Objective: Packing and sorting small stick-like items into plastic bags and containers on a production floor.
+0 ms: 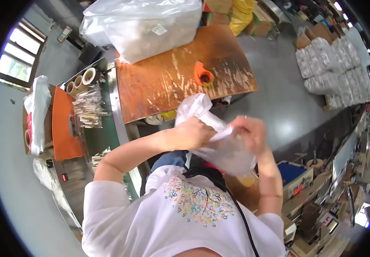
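A translucent white plastic bag [230,157] hangs in front of my body, gripped near its upper edge by both hands. My left hand [193,133] is closed on the gathered plastic. Opposite it, my right hand [250,130] pinches the bag's edge and is a little smeared by motion. One loose end of the bag rises beyond my left hand toward the wooden table [150,83]. What the bag holds, if anything, I cannot make out. An orange tape dispenser [203,73] stands on the table, past my hands.
A large wrapped white bundle [150,28] covers the table's far left part. Wrapped packs [333,70] are stacked at the far right. To the left, a green conveyor [101,139] carries small bagged pieces [90,107]. A blue-topped box [294,173] sits at right.
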{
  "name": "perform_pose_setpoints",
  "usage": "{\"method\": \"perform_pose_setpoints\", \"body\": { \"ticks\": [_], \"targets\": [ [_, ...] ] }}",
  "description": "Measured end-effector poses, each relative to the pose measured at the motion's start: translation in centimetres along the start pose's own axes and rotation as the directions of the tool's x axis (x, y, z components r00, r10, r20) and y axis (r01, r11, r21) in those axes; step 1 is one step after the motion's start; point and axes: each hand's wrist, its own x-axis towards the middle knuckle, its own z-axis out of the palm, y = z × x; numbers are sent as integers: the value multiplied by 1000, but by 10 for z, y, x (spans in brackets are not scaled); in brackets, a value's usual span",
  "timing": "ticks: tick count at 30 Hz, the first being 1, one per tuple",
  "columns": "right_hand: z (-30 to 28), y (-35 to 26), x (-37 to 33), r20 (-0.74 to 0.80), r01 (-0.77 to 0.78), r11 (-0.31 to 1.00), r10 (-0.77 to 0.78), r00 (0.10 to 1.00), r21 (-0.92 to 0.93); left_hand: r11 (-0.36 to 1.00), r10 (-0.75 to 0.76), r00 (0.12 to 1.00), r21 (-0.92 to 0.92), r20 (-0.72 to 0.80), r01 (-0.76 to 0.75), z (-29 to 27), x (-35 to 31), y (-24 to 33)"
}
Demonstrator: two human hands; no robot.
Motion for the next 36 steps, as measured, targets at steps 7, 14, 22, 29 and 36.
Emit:
{"method": "perform_pose_setpoints", "body": {
  "ticks": [7,14,22,29,36],
  "targets": [
    [32,-9,219,-17,449,829,-481,876,-334,815,-444,693,65,-568,576,-78,-45,-83],
    [10,216,303,-249,-332,874,254,935,-355,357,-831,-9,-547,-556,758,9,-129,-306],
    [55,327,241,-196,-402,285,548,813,-870,259,-882,-164,-744,-442,615,-17,-145,-328],
    [44,376,248,-101,-350,450,489,866,-821,280,-890,-216,-855,-402,437,-22,-80,-292],
    [-20,138,351,195,-572,808,544,816,142,-65,-950,-310,-943,-41,326,6,-25,-276]
  ]
}}
